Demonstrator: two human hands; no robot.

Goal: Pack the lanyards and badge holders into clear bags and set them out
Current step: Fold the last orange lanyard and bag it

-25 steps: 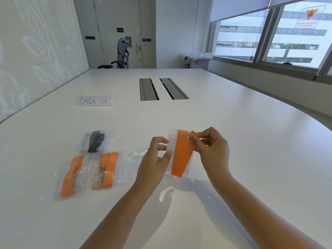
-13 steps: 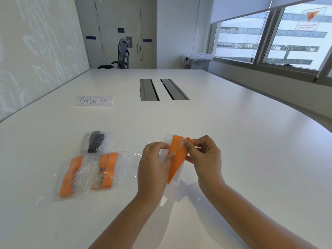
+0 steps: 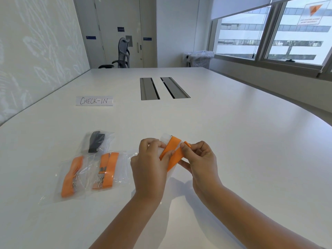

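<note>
Above the white table (image 3: 233,141), both hands hold a folded orange lanyard (image 3: 173,153) together with a clear badge holder (image 3: 166,139) behind it. My left hand (image 3: 149,168) pinches the lanyard's left edge with thumb and fingers. My right hand (image 3: 199,159) pinches its upper right end. To the left lie three packed clear bags: one with an orange lanyard (image 3: 71,175), one with an orange lanyard and metal clip (image 3: 106,169), and one with a black lanyard (image 3: 96,141).
A paper sign reading CHECK-IN (image 3: 94,101) lies further back on the left. Two grey cable slots (image 3: 164,88) sit in the table's middle. An office chair (image 3: 122,53) and a lined bin (image 3: 200,59) stand beyond the far edge.
The lanyard and badge holder have dropped slightly and tilted, and my two hands have drawn closer together around them. The bags on the left have not moved.
</note>
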